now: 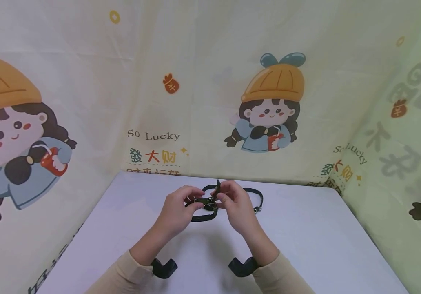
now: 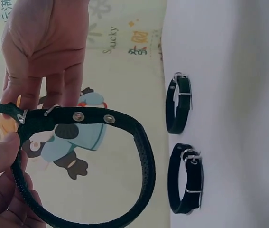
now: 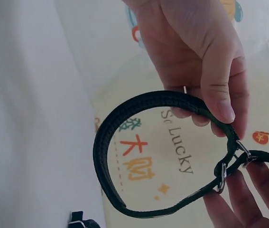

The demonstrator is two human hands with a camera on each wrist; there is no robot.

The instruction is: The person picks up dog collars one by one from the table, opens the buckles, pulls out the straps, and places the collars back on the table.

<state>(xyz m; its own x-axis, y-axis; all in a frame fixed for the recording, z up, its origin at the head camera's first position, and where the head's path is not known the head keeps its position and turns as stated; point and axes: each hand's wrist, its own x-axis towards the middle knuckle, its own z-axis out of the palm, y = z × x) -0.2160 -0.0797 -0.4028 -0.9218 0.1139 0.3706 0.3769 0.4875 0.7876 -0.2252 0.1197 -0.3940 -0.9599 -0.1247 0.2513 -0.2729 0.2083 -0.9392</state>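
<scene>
A black collar (image 2: 146, 166) with metal eyelets and a metal buckle (image 3: 222, 178) hangs as a loop between both hands, above the table. With thumb and fingers my left hand (image 1: 177, 208) grips the band close to the buckle. Opposite it, my right hand (image 1: 238, 206) pinches the strap end, which points upward past the metal hardware. In the left wrist view the left hand (image 2: 1, 185) is low at the left, and the right hand (image 2: 49, 47) comes from above. How far the strap passes through the buckle is partly hidden by fingers.
Two more black collars, one at the right (image 1: 260, 198) and one behind the hands (image 1: 208, 187), stand buckled in loops on the white table (image 1: 306, 245). A printed cloth (image 1: 203, 102) hangs around the table. Black bands (image 1: 164, 268) sit at the wrists.
</scene>
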